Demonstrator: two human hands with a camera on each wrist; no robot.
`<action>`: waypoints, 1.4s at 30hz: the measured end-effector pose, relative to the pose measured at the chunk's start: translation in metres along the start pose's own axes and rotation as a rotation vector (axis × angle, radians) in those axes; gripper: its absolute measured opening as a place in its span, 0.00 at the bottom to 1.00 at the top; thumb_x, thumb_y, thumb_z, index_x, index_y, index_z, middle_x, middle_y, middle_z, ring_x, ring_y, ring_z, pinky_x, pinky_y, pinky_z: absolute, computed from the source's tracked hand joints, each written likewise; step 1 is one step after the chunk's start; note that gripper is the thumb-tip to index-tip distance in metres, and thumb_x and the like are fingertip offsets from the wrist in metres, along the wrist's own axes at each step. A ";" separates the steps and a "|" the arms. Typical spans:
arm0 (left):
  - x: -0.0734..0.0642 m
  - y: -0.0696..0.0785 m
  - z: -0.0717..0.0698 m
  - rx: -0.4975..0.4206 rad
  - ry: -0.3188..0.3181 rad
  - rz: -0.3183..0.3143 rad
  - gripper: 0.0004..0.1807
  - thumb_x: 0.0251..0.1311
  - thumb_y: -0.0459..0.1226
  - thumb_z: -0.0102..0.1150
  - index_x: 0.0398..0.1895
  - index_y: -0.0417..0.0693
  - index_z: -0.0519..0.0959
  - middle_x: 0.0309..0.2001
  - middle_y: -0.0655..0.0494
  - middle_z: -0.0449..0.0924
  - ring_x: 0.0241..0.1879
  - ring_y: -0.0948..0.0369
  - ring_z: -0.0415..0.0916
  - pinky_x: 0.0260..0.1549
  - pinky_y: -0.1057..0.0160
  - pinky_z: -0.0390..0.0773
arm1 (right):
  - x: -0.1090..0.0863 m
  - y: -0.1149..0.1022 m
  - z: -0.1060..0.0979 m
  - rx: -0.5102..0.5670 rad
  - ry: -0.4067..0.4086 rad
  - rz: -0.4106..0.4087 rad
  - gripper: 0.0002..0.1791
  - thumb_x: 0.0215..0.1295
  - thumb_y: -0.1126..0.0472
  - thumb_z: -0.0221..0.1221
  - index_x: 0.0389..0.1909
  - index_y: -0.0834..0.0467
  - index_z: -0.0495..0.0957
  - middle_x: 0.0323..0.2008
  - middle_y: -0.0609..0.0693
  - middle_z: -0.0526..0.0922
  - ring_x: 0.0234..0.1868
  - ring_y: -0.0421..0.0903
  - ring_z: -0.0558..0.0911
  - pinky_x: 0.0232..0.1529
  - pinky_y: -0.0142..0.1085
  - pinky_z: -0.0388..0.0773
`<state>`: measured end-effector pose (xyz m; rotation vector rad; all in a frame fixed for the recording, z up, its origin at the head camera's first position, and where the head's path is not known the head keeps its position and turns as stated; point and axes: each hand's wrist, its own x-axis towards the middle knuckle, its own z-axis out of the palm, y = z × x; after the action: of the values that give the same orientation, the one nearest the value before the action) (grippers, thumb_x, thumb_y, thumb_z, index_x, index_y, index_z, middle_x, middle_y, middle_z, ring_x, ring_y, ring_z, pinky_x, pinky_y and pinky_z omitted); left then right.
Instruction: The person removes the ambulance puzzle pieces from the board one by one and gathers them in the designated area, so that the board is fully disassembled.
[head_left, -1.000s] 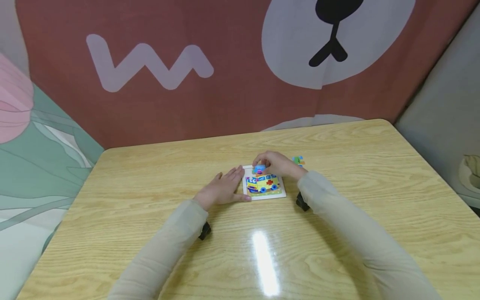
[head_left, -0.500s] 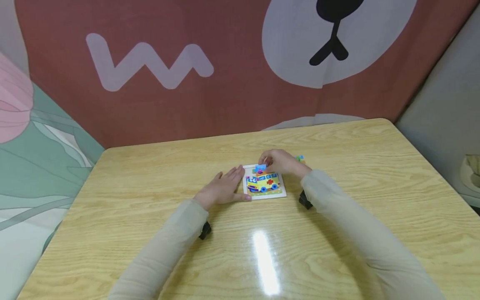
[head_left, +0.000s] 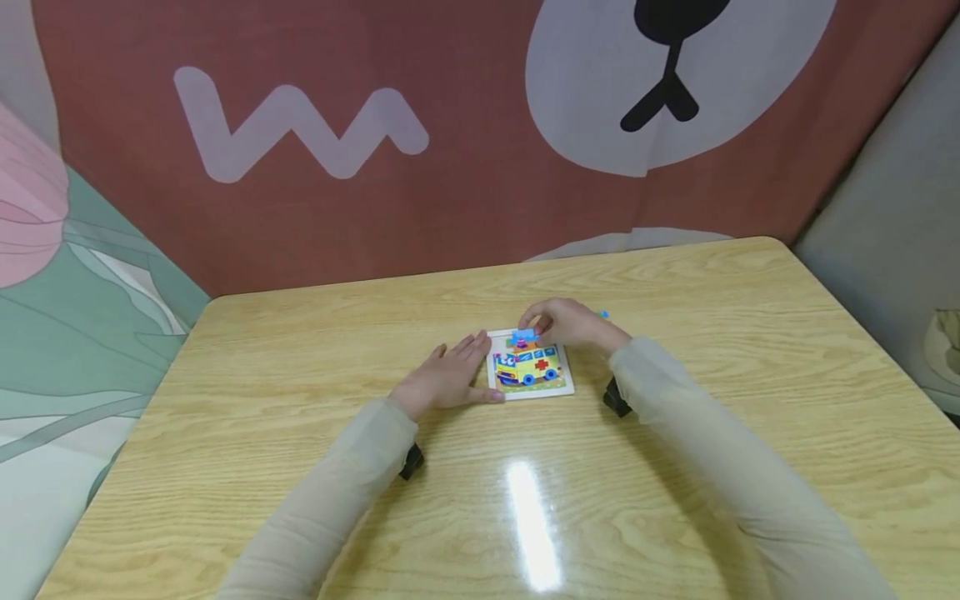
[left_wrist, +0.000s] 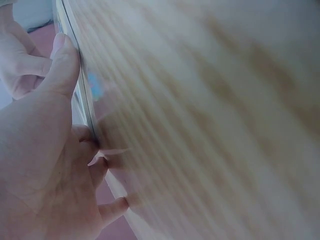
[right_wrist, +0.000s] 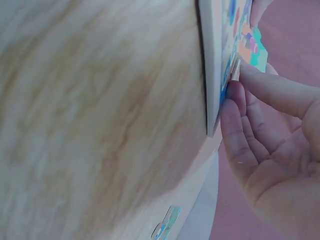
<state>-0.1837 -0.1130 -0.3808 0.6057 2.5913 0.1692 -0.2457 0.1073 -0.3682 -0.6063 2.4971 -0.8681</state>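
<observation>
My right hand [head_left: 566, 323] pinches a small jigsaw piece [head_left: 522, 337], blue with pink and orange, over the upper part of a white-framed picture puzzle [head_left: 536, 395]. A yellow ambulance with a red cross fills the puzzle's lower part. In the right wrist view, thumb and index finger meet right at the puzzle's surface, close to its edge. With straight, spread fingers, my left hand [head_left: 447, 377] rests along the frame's left side, thumb at the near left corner. The left wrist view shows the left thumb [left_wrist: 65, 65] lying on the frame's edge.
Beyond my right hand lies a loose jigsaw piece [head_left: 603, 314], mostly hidden by it in the head view; a loose piece [right_wrist: 167, 222] also shows on the wooden table [head_left: 315, 350] in the right wrist view. A patterned red-brown cloth [head_left: 450, 217] hangs behind the table.
My right hand has shifted a little to the right with the jigsaw piece, and now covers more of the loose piece behind it. The left hand keeps its place on the frame.
</observation>
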 end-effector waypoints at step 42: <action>-0.003 0.001 -0.002 0.004 0.007 0.015 0.53 0.60 0.66 0.44 0.77 0.49 0.35 0.78 0.55 0.29 0.78 0.56 0.32 0.74 0.44 0.39 | -0.044 0.034 -0.044 0.257 0.135 0.100 0.19 0.68 0.58 0.55 0.57 0.61 0.75 0.45 0.54 0.76 0.40 0.45 0.74 0.43 0.39 0.75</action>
<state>-0.1815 -0.1136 -0.3775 0.6270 2.5945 0.1717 -0.2415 0.1754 -0.3477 -0.3439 2.4519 -1.2006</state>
